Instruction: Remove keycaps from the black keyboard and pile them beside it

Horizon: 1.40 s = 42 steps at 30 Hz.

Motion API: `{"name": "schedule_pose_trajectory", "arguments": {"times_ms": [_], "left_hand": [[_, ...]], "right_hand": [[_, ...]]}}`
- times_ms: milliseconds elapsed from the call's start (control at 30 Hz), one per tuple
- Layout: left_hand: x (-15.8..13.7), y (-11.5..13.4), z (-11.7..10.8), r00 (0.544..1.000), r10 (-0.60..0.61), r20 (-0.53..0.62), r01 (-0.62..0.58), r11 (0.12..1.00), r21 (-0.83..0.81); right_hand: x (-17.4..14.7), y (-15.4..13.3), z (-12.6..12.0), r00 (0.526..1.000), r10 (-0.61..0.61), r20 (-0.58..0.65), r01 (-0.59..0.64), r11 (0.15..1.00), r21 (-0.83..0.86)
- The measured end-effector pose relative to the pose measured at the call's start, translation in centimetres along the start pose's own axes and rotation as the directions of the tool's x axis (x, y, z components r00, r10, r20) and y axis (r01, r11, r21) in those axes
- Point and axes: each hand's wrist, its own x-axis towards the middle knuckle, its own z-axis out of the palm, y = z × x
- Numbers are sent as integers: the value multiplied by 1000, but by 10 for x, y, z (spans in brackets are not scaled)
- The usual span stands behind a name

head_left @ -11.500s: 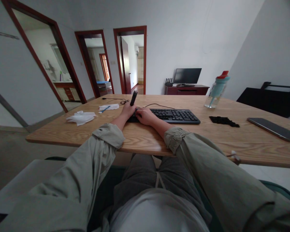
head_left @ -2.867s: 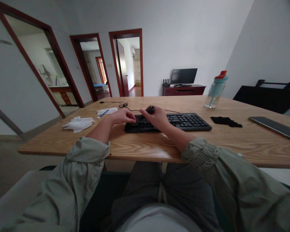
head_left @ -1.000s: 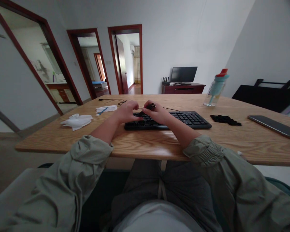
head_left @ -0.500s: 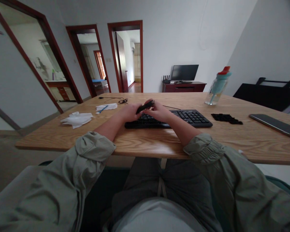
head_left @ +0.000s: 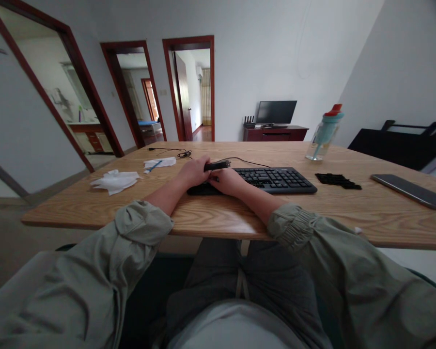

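Observation:
A black keyboard (head_left: pixel 279 180) lies near the table's front edge; some of its keys look to be off, and both hands cover its left part. Over that left end, my left hand (head_left: pixel 195 172) is closed around a slim black bar-shaped tool (head_left: pixel 217 166), whose far end points right. Close beside it, my right hand (head_left: pixel 227 182) is bent inward with its fingers pinched together low at the keyboard. Whatever those right fingertips hold, if anything, is too small to make out.
Right of the keyboard sits a flat pile of small black pieces (head_left: pixel 337 181), then a phone (head_left: pixel 412 190) and a clear bottle (head_left: pixel 323 133) with a red-topped lid. Crumpled tissue (head_left: pixel 116 182), a blue toothbrush-like stick (head_left: pixel 153 166) on another tissue, and a coiled cable (head_left: pixel 184 153) lie left.
My right hand has moved left and down from the tool's end to beneath it. The black tool has turned from slanted to nearly level in my left hand.

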Motion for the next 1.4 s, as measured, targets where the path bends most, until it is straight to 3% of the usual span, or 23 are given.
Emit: {"name": "schedule_pose_trajectory", "arguments": {"times_ms": [167,467,867,1233,1400], "left_hand": [[-1,1,1,999,10,-32,-12,999,-45],[1,-6,2,998,27,-60,-37,986,-162],[-2,-14,0,999,-24,-47,20,997,-81],[-2,-17,1,998,-42,-39,36,990,-136],[-5,-20,5,995,-37,-89,23,987,-161]], "right_hand": [[5,5,7,999,-45,-20,44,998,-35],[9,-1,4,1000,-1,-12,0,997,-81],[3,5,4,999,35,-28,-36,998,-54],[-1,1,1,999,-30,-10,29,998,-59],[-4,0,0,997,-75,-27,73,996,-52]]}}
